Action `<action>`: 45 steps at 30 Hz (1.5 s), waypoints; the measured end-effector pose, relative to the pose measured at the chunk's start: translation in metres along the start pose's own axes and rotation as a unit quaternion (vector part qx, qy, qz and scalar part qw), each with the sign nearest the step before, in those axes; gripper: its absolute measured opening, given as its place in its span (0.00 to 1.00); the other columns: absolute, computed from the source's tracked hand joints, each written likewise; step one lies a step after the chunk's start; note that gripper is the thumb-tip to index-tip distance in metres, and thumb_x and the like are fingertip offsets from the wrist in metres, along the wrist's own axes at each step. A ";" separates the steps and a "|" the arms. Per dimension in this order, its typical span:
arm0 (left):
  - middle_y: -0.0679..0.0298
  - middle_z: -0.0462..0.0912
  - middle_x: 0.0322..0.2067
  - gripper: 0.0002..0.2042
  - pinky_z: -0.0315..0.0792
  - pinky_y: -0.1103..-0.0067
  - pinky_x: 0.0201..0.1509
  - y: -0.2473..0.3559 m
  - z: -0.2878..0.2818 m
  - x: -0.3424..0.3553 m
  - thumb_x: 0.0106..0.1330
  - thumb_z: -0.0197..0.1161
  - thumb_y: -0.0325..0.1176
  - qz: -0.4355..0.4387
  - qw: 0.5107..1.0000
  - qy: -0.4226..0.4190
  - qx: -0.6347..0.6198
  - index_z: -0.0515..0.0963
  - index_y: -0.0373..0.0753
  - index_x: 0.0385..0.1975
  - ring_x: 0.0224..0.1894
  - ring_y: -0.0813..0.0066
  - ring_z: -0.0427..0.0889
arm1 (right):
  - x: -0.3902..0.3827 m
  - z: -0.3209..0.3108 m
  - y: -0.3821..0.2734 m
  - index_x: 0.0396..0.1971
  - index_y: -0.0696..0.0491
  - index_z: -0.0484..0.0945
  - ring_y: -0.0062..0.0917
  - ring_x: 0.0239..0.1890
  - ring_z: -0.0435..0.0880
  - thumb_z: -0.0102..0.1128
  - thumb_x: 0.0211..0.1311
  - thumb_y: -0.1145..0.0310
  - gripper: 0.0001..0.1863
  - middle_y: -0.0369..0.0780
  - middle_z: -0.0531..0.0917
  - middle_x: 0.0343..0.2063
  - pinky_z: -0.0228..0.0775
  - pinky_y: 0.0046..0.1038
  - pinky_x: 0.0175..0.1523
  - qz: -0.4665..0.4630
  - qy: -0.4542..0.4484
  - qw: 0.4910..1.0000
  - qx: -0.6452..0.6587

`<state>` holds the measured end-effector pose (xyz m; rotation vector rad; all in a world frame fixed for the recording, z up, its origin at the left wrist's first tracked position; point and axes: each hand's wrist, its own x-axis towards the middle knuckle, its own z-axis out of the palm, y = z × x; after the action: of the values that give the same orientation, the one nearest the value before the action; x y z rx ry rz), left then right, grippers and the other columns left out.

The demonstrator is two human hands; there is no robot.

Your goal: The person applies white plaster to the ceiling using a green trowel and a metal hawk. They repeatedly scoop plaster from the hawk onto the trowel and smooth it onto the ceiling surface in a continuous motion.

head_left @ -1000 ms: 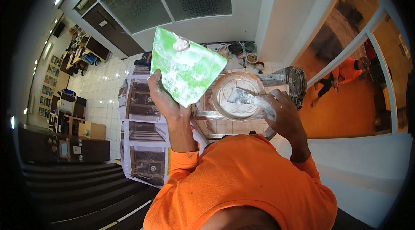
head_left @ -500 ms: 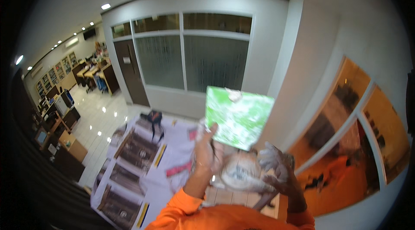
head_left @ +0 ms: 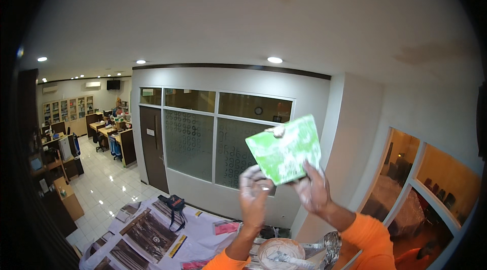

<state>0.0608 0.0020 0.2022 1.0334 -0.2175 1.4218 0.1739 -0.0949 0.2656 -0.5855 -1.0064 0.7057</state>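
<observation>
A flat green square board point(head_left: 294, 151), smeared with white paste, is raised in front of me. My right hand point(head_left: 313, 189) grips its lower right edge, thumb on the face and the other fingers behind. A whitish lump point(head_left: 278, 131) clings to the board's upper edge. Just beside the lower left corner is my left hand point(head_left: 253, 186), dusted white, its fingers curled in toward the thumb. A small white bit shows at those fingertips, too small to name. Below my hands stands a round tub point(head_left: 281, 254) with pale paste and a whitish tool lying across it.
A printed white sheet point(head_left: 203, 232) covers a surface at the lower left, with a dark strapped bag point(head_left: 174, 208) on it. A frosted window point(head_left: 238, 148) and dark door point(head_left: 153, 148) stand ahead. Brownish patches point(head_left: 431, 53) mark the ceiling. Desks point(head_left: 109, 129) line the far left room.
The board has passed from my left hand to my right, which was open before. Its tilt has changed. The view has risen, showing more ceiling and less of the sheet.
</observation>
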 end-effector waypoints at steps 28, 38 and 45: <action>0.57 0.84 0.35 0.14 0.77 0.68 0.44 -0.056 -0.149 -0.159 0.58 0.73 0.34 0.024 0.832 0.136 0.538 0.81 0.39 0.42 0.37 0.62 0.83 | 0.361 0.229 -0.207 0.66 0.60 0.60 0.45 0.63 0.74 0.45 0.75 0.71 0.23 0.51 0.71 0.61 0.61 0.57 0.72 -0.279 -0.046 0.952 0.119; 0.49 0.81 0.34 0.17 0.75 0.59 0.45 -0.035 -0.147 -0.152 0.55 0.74 0.34 0.007 0.822 0.114 0.558 0.79 0.35 0.41 0.39 0.45 0.81 | 0.325 0.225 -0.142 0.63 0.59 0.62 0.43 0.64 0.72 0.49 0.72 0.74 0.22 0.49 0.70 0.61 0.66 0.57 0.69 -0.321 -0.037 0.940 0.112; 0.51 0.83 0.34 0.16 0.76 0.62 0.43 -0.052 -0.152 -0.153 0.53 0.75 0.35 0.006 0.841 0.108 0.531 0.81 0.35 0.38 0.37 0.48 0.83 | 0.399 0.167 -0.126 0.66 0.58 0.61 0.47 0.66 0.70 0.50 0.71 0.71 0.25 0.49 0.68 0.64 0.60 0.55 0.74 -0.270 -0.014 0.938 0.215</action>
<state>0.0072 0.0090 -0.0126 1.7210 0.8382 1.6619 0.1969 0.1465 0.6454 0.0913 -0.9420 0.4195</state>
